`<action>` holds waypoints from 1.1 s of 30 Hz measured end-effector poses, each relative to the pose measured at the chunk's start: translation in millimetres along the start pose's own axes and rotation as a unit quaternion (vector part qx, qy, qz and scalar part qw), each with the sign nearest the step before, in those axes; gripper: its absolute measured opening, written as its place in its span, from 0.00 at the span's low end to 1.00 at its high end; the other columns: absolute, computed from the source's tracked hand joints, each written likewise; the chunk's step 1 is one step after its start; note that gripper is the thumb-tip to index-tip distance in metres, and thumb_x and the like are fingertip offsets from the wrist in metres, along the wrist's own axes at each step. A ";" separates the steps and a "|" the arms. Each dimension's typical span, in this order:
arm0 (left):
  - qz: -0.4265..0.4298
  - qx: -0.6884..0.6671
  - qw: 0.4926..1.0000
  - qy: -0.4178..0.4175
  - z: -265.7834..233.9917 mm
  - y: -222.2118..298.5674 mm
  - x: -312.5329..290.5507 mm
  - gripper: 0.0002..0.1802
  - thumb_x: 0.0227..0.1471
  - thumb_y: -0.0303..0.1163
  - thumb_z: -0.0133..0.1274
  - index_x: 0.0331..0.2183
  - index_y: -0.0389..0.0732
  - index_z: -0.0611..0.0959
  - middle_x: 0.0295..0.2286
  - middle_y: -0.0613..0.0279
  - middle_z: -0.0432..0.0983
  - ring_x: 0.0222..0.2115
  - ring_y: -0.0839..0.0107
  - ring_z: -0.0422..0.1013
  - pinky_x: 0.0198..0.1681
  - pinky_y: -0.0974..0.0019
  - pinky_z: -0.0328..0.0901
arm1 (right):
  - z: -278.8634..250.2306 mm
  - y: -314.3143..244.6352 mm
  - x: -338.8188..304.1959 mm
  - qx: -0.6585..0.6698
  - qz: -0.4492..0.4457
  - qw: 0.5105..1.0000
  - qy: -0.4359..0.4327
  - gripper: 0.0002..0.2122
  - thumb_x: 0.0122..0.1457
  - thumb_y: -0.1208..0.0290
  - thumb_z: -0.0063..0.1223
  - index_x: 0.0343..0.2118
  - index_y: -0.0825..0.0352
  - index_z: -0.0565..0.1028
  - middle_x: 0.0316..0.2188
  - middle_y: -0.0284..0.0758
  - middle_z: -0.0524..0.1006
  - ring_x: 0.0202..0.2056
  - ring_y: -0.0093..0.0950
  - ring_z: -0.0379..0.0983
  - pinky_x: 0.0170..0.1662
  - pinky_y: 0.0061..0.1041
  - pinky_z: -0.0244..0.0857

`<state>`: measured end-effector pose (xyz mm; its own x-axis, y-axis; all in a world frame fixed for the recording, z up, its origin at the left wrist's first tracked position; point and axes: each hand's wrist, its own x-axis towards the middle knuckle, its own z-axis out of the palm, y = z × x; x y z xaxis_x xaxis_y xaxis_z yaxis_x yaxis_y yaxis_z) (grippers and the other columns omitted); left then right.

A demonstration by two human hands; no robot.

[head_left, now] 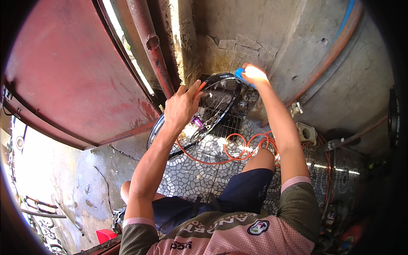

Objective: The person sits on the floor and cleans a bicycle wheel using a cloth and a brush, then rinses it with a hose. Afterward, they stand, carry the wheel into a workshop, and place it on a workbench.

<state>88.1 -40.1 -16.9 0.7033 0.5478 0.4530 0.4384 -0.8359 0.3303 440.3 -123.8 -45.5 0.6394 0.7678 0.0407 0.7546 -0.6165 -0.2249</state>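
Note:
A bicycle wheel (pixel 233 98) with a black rim, thin spokes and a purple hub (pixel 197 122) stands tilted in front of me, above a floor grate. My left hand (pixel 180 106) is closed at the wheel's upper left edge, around a thin orange hose (pixel 201 87) whose end points up past the fingers. Whether it also grips the rim is hidden. Beyond the wheel's upper right edge, my right hand (pixel 255 75) is closed on a small blue object (pixel 239 73), partly covered by the fingers. Strong sunlight washes out that hand, and the blue object's kind does not show.
The orange hose lies in loops (pixel 246 144) on the pebble-patterned floor (pixel 191 174). A metal drain grate (pixel 229 126) is behind the wheel. To the left stands a red metal door (pixel 72 72) beside a red pipe (pixel 151 42). A concrete wall (pixel 255 25) with a tap (pixel 296 109) bounds the right.

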 end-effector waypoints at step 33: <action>0.015 -0.186 0.978 0.094 -0.7 -87.8 -78.1 0.29 0.61 0.31 0.64 0.63 0.46 0.81 0.27 0.53 0.73 0.26 0.63 0.68 0.33 0.60 0.68 | -9.0 -80.4 -18.9 0.083 -0.092 0.949 0.290 0.14 0.59 0.57 0.61 0.47 0.53 0.83 0.40 0.39 0.86 0.44 0.41 0.83 0.47 0.43 0.74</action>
<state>-5.7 -9.5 -80.7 0.5823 0.5491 0.5995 0.1610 -0.8007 0.5770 368.9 -90.3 -19.5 0.5086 0.6048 0.6128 0.8588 -0.4075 -0.3106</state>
